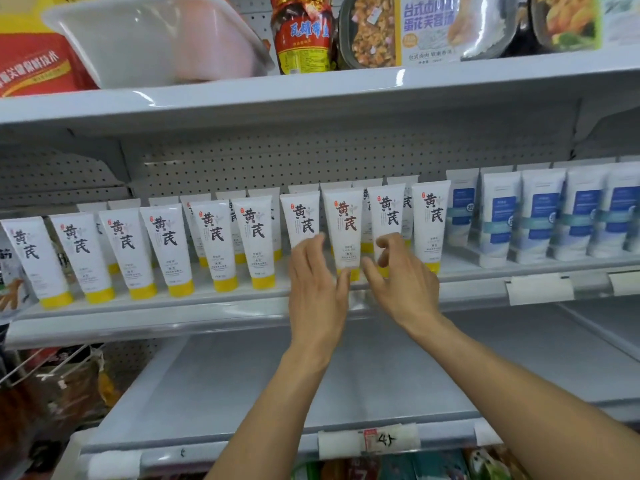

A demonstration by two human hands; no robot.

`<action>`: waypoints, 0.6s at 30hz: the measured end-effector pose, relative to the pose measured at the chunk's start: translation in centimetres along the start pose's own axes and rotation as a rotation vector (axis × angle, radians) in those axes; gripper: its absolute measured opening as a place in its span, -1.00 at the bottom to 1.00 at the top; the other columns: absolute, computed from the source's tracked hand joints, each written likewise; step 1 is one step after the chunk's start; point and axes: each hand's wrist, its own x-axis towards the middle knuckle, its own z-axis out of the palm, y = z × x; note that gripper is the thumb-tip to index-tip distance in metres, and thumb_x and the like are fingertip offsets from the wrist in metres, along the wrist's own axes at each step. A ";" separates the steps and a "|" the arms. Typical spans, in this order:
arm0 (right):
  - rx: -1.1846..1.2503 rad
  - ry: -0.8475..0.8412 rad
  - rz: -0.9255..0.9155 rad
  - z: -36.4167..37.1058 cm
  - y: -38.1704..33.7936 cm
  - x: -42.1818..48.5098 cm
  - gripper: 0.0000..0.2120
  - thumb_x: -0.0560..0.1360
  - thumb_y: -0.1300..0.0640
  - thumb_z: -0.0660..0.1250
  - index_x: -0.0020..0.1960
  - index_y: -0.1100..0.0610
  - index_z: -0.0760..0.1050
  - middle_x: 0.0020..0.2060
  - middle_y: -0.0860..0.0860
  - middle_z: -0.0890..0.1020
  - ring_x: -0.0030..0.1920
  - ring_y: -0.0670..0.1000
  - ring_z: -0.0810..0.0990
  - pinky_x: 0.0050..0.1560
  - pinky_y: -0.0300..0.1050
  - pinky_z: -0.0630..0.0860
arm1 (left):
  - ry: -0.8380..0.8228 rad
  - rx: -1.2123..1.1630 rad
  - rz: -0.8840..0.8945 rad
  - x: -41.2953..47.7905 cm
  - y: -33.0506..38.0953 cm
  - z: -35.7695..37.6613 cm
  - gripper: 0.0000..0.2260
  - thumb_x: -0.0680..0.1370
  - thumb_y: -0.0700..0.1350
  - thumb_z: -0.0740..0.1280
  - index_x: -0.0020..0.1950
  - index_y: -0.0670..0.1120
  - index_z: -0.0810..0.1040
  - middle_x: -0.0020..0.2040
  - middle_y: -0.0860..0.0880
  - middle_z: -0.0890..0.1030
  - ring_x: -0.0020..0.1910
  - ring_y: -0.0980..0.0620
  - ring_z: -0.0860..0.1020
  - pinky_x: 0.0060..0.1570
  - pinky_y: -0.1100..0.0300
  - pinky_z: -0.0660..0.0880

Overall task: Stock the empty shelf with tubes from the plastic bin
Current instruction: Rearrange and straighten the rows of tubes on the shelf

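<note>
A row of white tubes with yellow caps stands cap-down along the middle shelf, with a second row behind it. My left hand lies with spread fingers over the lower part of one tube. Its thumb touches the cap end of the neighbouring tube. My right hand is just right of that tube, thumb against its base. Its fingers curl loosely in front of another tube. Neither hand lifts a tube. The white plastic bin rests tilted on the top shelf.
White tubes with blue labels fill the right end of the same shelf. Jars and food packs stand on the top shelf. A bare grey shelf lies below my arms, with price tags on its front rail.
</note>
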 end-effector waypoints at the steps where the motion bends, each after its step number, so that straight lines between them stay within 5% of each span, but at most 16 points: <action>1: 0.012 0.044 0.027 -0.6 0.8 0.2 -0.70 0.53 -0.06 0.26 0.18 0.05 0.36 -0.04 -0.03 0.58 -0.03 0.11 0.59 -0.15 -0.06 0.43 | -0.034 -0.035 0.044 -0.1 0.8 0.5 -0.54 0.53 -0.15 0.37 0.39 -0.16 0.33 0.28 -0.12 0.38 0.25 -0.04 0.39 0.20 0.22 0.36; 3: 0.051 0.126 0.103 -1.8 2.6 0.8 -0.73 0.51 -0.02 0.31 0.13 0.06 0.36 -0.03 -0.02 0.54 -0.04 0.10 0.55 -0.13 -0.04 0.43 | -0.150 -0.067 0.074 0.0 2.4 1.6 -0.61 0.55 -0.13 0.34 0.36 -0.12 0.39 0.26 -0.08 0.39 0.21 -0.03 0.44 0.12 0.11 0.48; 6: 0.078 0.193 0.172 -3.3 5.4 2.0 -0.66 0.45 0.07 0.39 0.14 0.12 0.35 0.02 0.04 0.50 0.03 0.11 0.50 -0.03 -0.01 0.43 | -0.296 -0.033 0.059 -0.1 4.3 3.2 -0.60 0.57 -0.08 0.29 0.40 -0.10 0.39 0.38 -0.10 0.34 0.35 -0.07 0.36 0.27 0.05 0.42; 11: 0.005 -0.063 0.242 -3.5 7.8 3.1 -0.42 0.39 -0.06 0.42 0.28 0.16 0.32 0.18 0.11 0.56 0.18 0.18 0.52 0.15 0.10 0.48 | -0.385 0.164 0.024 -0.7 6.0 5.0 -0.45 0.54 0.18 -0.01 0.45 -0.01 0.36 0.49 -0.18 0.25 0.41 -0.18 0.32 0.35 0.01 0.30; 18: -0.085 -0.157 0.236 -3.1 8.0 3.4 -0.54 0.44 -0.06 0.39 0.20 0.16 0.37 0.11 0.12 0.61 0.16 0.17 0.56 0.15 0.07 0.44 | -0.445 0.316 -0.050 -0.4 6.2 6.0 -0.22 0.40 0.34 -0.28 0.43 0.10 0.38 0.35 -0.16 0.36 0.34 -0.17 0.37 0.28 -0.01 0.32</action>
